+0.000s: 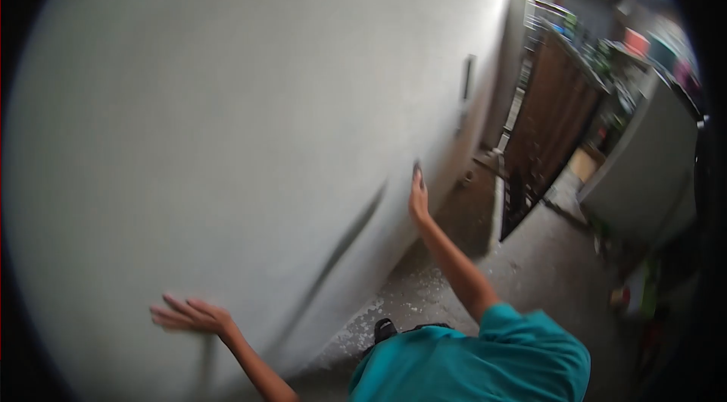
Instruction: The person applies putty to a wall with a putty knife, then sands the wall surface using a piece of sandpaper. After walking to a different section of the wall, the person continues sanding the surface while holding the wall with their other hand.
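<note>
A large pale wall (227, 99) fills the left and middle of the view. My left hand (189, 314) is at the lower left in front of it, fingers spread and holding nothing; whether it touches the wall is unclear. Further right, my right hand (418, 193) is raised near the wall's right part. Something small and dark (417, 167) shows at its fingertips, too blurred to name. The fingers look pressed together around it. A teal shirt (469, 360) covers my body at the bottom.
A brown metal gate (549, 114) stands at the right, with a grey panel (644, 167) beyond it. Plants and a red container (636, 42) are at the upper right. Concrete floor (530, 273) with white specks runs along the wall. One dark shoe (385, 329) shows.
</note>
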Demonstrator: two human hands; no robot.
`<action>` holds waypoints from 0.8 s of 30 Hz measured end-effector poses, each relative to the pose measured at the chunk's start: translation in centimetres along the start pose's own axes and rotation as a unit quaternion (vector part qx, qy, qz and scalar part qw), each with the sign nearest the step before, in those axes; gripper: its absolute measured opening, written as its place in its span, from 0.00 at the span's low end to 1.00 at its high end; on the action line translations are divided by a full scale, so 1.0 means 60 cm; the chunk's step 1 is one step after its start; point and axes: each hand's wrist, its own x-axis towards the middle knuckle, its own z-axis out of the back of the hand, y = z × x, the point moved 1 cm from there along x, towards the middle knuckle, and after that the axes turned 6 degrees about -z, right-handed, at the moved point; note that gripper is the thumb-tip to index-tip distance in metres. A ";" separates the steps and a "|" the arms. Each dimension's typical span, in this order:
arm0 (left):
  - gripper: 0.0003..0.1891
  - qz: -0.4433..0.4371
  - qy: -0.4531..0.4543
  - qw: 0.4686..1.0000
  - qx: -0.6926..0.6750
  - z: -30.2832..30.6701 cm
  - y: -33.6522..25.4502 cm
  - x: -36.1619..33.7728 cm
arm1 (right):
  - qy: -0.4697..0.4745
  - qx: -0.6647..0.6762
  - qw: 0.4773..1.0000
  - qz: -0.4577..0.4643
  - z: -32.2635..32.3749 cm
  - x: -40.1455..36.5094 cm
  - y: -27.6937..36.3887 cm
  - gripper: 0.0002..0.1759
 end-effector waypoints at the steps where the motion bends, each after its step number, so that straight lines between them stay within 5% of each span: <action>1: 0.27 0.020 -0.006 1.000 0.010 0.007 0.028 0.015 | 0.044 0.003 0.999 0.030 -0.019 -0.066 -0.021 0.31; 5: 0.25 -0.004 0.003 1.000 0.030 0.037 0.107 0.086 | 0.199 0.008 0.971 0.130 -0.068 -0.236 -0.036 0.28; 8: 0.26 -0.046 0.069 0.996 0.040 0.090 0.137 0.179 | 0.220 0.053 0.917 0.328 -0.099 -0.164 0.003 0.30; 9: 0.26 -0.061 0.081 0.993 0.055 0.101 0.148 0.217 | 0.186 0.046 0.950 0.245 -0.114 -0.111 0.030 0.31; 10: 0.26 -0.077 0.077 0.993 0.054 0.113 0.156 0.253 | 0.106 -0.032 0.953 0.283 -0.143 0.045 -0.038 0.32; 11: 0.25 -0.095 0.073 0.990 0.070 0.116 0.168 0.282 | -0.077 -0.259 0.898 0.348 -0.157 0.162 -0.078 0.33; 13: 0.25 -0.133 0.070 0.986 0.072 0.113 0.187 0.304 | -0.137 -0.231 0.911 0.311 -0.144 0.264 -0.071 0.33; 14: 0.25 -0.148 0.065 0.985 0.060 0.109 0.195 0.307 | -0.077 -0.083 0.986 0.123 -0.119 0.204 -0.007 0.34; 17: 0.23 -0.144 0.051 0.988 0.026 0.100 0.181 0.306 | 0.016 0.056 0.998 0.001 -0.046 0.171 0.014 0.35; 19: 0.24 -0.133 0.048 0.989 0.032 0.103 0.194 0.304 | 0.049 0.040 0.990 0.126 -0.004 0.118 -0.023 0.35; 24: 0.24 -0.136 0.049 0.989 0.027 0.099 0.211 0.294 | 0.060 0.053 0.997 0.007 0.054 0.006 -0.175 0.33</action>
